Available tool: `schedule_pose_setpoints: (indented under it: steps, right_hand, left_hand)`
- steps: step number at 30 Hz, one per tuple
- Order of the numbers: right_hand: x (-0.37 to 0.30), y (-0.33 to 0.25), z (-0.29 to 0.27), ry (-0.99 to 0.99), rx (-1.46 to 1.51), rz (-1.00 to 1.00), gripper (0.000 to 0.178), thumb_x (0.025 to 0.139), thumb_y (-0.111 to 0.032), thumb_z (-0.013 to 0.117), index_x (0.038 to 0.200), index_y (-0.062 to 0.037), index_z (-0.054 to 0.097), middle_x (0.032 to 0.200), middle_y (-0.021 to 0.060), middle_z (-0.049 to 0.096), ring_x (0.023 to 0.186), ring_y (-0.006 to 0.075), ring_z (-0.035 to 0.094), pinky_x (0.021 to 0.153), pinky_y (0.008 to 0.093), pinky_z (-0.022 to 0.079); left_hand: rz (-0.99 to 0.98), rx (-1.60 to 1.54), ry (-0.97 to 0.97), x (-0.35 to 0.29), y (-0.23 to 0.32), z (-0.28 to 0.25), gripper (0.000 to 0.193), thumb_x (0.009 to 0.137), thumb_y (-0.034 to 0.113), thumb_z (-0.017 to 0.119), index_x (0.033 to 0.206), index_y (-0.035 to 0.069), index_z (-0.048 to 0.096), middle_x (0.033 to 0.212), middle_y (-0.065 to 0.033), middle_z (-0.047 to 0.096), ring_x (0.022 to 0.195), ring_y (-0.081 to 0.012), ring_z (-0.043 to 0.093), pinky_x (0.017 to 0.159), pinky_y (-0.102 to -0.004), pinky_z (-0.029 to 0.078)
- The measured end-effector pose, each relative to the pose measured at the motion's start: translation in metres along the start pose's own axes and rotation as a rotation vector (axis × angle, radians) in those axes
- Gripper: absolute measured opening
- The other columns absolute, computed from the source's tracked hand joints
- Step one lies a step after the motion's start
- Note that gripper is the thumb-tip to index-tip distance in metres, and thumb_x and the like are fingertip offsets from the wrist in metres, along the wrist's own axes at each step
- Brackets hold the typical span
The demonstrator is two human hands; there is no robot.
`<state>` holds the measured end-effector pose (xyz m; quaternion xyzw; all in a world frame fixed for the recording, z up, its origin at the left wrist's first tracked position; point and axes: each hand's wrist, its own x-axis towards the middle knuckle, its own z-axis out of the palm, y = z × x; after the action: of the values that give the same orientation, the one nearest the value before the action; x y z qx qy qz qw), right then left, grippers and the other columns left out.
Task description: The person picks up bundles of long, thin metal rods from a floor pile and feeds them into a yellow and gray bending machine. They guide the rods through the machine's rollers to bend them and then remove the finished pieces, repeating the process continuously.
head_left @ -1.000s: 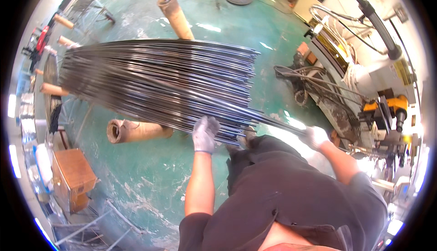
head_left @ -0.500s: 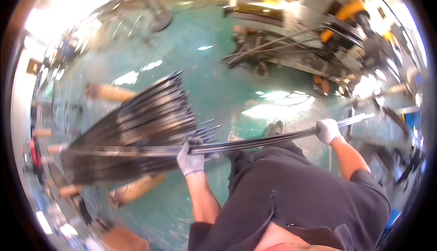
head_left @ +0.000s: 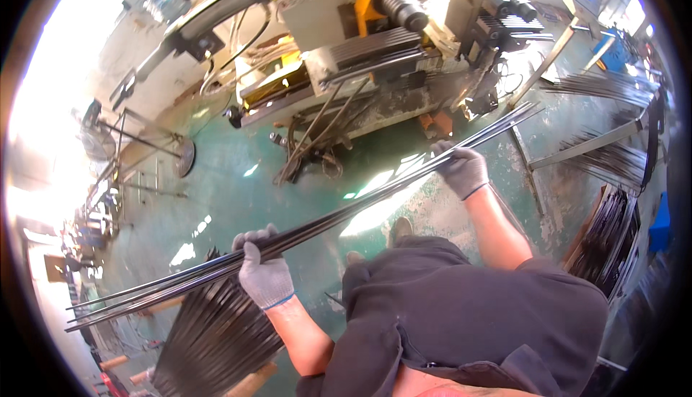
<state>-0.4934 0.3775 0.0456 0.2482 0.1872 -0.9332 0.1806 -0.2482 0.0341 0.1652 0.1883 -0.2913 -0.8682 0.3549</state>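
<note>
A bundle of several long, thin dark metal rods [head_left: 367, 204] stretches slantwise in front of me, its right end higher in the picture. My left hand [head_left: 265, 276], in a pale grey knit glove, is closed around the bundle left of the middle, thumb over the top. Toward the other end my right hand [head_left: 463, 171], gloved alike, grips the same rods. Their loose ends fan slightly apart at both tips. Below my left hand a big pile of similar rods [head_left: 216, 339] lies on the floor, partly hidden by the held bundle and my arm.
Ahead stands a machine bench [head_left: 382, 116] with yellow-and-black cylindrical units [head_left: 395, 4] and dark rods on it. To the right, a metal rack [head_left: 587, 143] bears more rods, with another rod stack [head_left: 604, 246] nearer me. A round-based stand [head_left: 186, 158] is at the left.
My view has turned right, toward the machine. The held rods have come away from over the floor pile and now tilt up more steeply to the right, both hands still on them.
</note>
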Motion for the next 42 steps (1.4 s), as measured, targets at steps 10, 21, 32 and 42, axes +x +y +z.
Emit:
schedule_pose_setpoints:
  steps: [10, 21, 32, 42]
  right_hand:
    - [0.063, -0.091, 0.038, 0.061, -0.158, -0.370, 0.020, 0.094, 0.001, 0.047, 0.110, 0.0112, 0.052, 0.102, 0.0217, 0.062, 0.092, 0.0322, 0.065, 0.083, 0.0399, 0.058]
    - [0.116, -0.073, 0.151, 0.029, -0.287, -0.480, 0.010, 0.090, -0.002, 0.058, 0.098, 0.0030, 0.060, 0.087, 0.0148, 0.067, 0.079, 0.0275, 0.069, 0.070, 0.0389, 0.059]
    - [0.193, -0.149, 0.209, 0.388, -0.443, -0.480, 0.016, 0.090, -0.019, 0.063, 0.098, -0.0050, 0.065, 0.082, 0.0072, 0.069, 0.069, 0.0228, 0.067, 0.064, 0.0404, 0.055]
    - [0.210, -0.085, 0.195, 0.164, -0.210, -0.687, 0.021, 0.085, -0.001, 0.068, 0.103, 0.0005, 0.056, 0.085, 0.0125, 0.066, 0.073, 0.0248, 0.067, 0.066, 0.0385, 0.058]
  left_hand:
    - [0.085, 0.081, -0.163, 0.118, 0.042, 0.044, 0.026, 0.092, 0.016, 0.061, 0.111, -0.001, 0.057, 0.102, -0.0106, 0.064, 0.099, -0.0242, 0.061, 0.102, -0.0411, 0.046]
    - [-0.174, 0.140, -0.252, 0.238, -0.079, 0.039, 0.030, 0.097, 0.023, 0.051, 0.109, -0.003, 0.058, 0.106, -0.0140, 0.062, 0.105, -0.0292, 0.059, 0.104, -0.0457, 0.044]
    - [-0.322, -0.064, -0.064, 0.344, -0.088, 0.030, 0.034, 0.097, 0.022, 0.052, 0.115, -0.006, 0.057, 0.113, -0.0166, 0.062, 0.109, -0.0295, 0.059, 0.103, -0.0429, 0.044]
    - [-0.395, 0.086, -0.058, 0.324, -0.126, 0.081, 0.026, 0.097, 0.018, 0.053, 0.106, -0.006, 0.060, 0.109, -0.0173, 0.064, 0.104, -0.0297, 0.061, 0.099, -0.0397, 0.047]
